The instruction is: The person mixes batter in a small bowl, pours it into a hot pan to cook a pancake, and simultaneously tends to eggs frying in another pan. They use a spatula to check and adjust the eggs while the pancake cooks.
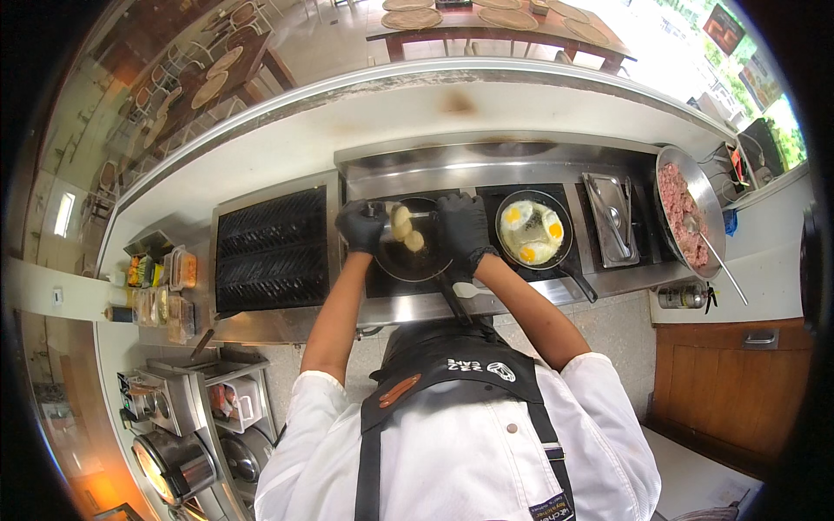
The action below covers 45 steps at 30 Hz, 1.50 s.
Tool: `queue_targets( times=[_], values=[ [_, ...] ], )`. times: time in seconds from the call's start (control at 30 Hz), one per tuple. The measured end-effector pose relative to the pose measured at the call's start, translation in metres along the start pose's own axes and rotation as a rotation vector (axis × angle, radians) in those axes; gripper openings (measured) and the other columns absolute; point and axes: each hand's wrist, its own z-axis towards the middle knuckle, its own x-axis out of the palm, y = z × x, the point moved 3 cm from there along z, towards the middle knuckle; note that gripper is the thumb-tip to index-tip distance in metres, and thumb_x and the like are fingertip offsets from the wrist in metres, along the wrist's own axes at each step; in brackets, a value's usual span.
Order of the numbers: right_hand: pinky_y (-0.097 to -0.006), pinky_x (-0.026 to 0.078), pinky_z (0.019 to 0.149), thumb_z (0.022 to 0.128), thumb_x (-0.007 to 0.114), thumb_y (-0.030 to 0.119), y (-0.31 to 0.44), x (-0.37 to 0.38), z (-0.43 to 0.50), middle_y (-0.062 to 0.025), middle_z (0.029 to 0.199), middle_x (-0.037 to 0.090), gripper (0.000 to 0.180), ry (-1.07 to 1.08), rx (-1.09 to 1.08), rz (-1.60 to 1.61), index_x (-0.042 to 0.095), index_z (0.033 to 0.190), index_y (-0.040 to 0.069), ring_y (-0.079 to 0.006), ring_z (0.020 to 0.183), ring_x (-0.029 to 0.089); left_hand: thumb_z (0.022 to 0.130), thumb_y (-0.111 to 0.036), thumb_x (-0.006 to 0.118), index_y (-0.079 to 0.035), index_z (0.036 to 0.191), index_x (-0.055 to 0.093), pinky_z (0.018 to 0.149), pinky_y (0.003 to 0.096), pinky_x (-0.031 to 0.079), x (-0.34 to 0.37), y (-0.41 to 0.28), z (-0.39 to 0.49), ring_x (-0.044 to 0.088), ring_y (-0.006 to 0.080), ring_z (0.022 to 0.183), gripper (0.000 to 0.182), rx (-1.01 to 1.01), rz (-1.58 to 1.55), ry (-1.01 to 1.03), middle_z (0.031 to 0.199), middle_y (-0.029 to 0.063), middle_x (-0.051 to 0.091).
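A dark frying pan (389, 264) sits on the cooktop before me, its black handle (454, 299) pointing towards my body. Over its left rim, my black-gloved left hand (361, 226) is closed on a utensil, mostly hidden by the fingers. My black-gloved right hand (464, 228), above the right rim, grips a metal utensil (422, 214) that reaches left. Between the hands hangs a pale, soft batter-like lump (400, 223). Just below it a second pale lump (414, 241) shows over the pan's middle; whether the two are joined I cannot tell.
Right of my hands, a skillet (575, 275) holds several frying eggs (529, 253). Beyond it are a steel tray (616, 257) with utensils and a wide bowl (707, 189) of raw minced meat (681, 202). A ridged grill (270, 247) and food containers (179, 268) stand left.
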Motion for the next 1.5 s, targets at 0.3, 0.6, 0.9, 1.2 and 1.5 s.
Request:
queue_targets(
  times=[0.3,0.6,0.9,1.2,1.5],
  values=[
    [-0.0448,0.042,0.081,0.084,0.064,0.027,-0.004,-0.012,0.001,-0.0102,0.09,0.066,0.019,0.011,0.015,0.095,0.064,0.093,0.011,-0.0296,0.089,0.061,0.076,-0.016,0.078,0.001,0.058,0.056,0.048,0.0355,0.037,-0.006,0.021,-0.005,0.042,0.0145,0.047,0.033,-0.213,-0.109,-0.077,0.05,0.0103,0.049],
    [-0.0466,0.042,0.084,0.086,0.063,0.025,-0.001,-0.013,0.005,-0.0117,0.092,0.066,0.02,0.053,0.016,0.135,0.064,0.098,0.01,-0.0307,0.094,0.06,0.077,-0.012,0.077,0.002,0.06,0.054,0.049,0.0349,0.035,-0.017,0.031,-0.008,0.037,0.0124,0.051,0.032,-0.322,-0.101,-0.115,0.05,0.0068,0.042],
    [-0.0462,0.041,0.083,0.084,0.064,0.025,0.005,-0.013,-0.001,-0.0115,0.093,0.065,0.022,-0.053,-0.006,0.125,0.064,0.1,0.011,-0.0305,0.094,0.059,0.075,-0.017,0.079,0.0,0.059,0.056,0.048,0.0357,0.034,-0.024,0.021,-0.006,0.035,0.0148,0.049,0.033,-0.254,-0.089,-0.104,0.05,0.0072,0.044],
    [-0.0478,0.042,0.082,0.082,0.065,0.026,0.013,-0.018,0.003,-0.0102,0.091,0.065,0.022,0.067,0.028,0.14,0.064,0.098,0.011,-0.0298,0.094,0.06,0.074,-0.021,0.08,0.0,0.063,0.062,0.052,0.0343,0.043,-0.023,0.015,-0.003,0.05,0.0151,0.05,0.029,-0.258,-0.072,-0.077,0.053,0.0095,0.056],
    [-0.0461,0.042,0.083,0.082,0.062,0.018,0.003,0.023,-0.007,-0.0128,0.094,0.062,0.017,-0.032,0.059,0.029,0.062,0.095,0.008,-0.0316,0.096,0.058,0.085,-0.014,0.07,-0.003,0.067,0.052,0.055,0.0357,0.04,0.002,0.065,-0.028,0.045,0.0136,0.058,0.029,-0.278,-0.25,-0.162,0.063,-0.0001,0.049]
  ],
)
